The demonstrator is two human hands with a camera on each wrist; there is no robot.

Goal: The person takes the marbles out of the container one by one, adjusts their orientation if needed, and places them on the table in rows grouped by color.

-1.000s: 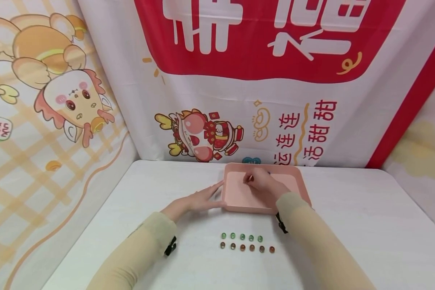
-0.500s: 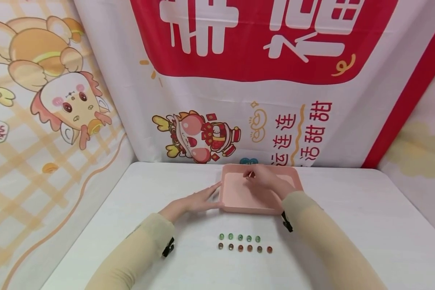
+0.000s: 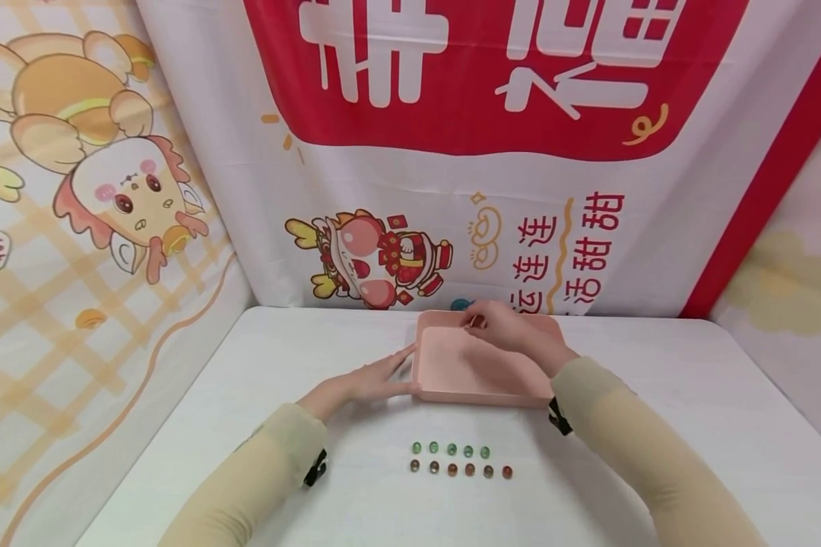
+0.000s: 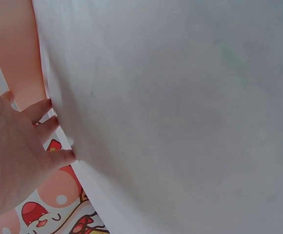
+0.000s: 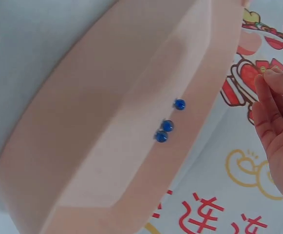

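My left hand point(image 3: 376, 378), its fingers spread fairly straight, touches the left side of the pink tray point(image 3: 420, 372). In the left wrist view, the left hand point(image 4: 17, 151) shows beside part of the tray point(image 4: 17, 53). Over the tray's far side is my right hand point(image 3: 496, 325). The right wrist view has the right hand point(image 5: 280, 114) with thumb and index fingertips together; whether anything is between them is hidden. Several blue glass marbles point(image 5: 167, 126) lie in the tray along one inner wall. The head view does not show them.
On the white table point(image 3: 328, 494), nearer me than the tray, lie a row of green glass marbles point(image 3: 451, 450) and a row of brownish-red ones point(image 3: 470, 470). A printed cloth wall point(image 3: 383, 175) rises directly behind the tray, with another patterned wall point(image 3: 109, 228) on the left.
The right hand has moved slightly toward the tray's far rim, and its forearm has swung out to the right. My left hand stays against the tray. The head view has shifted a little.
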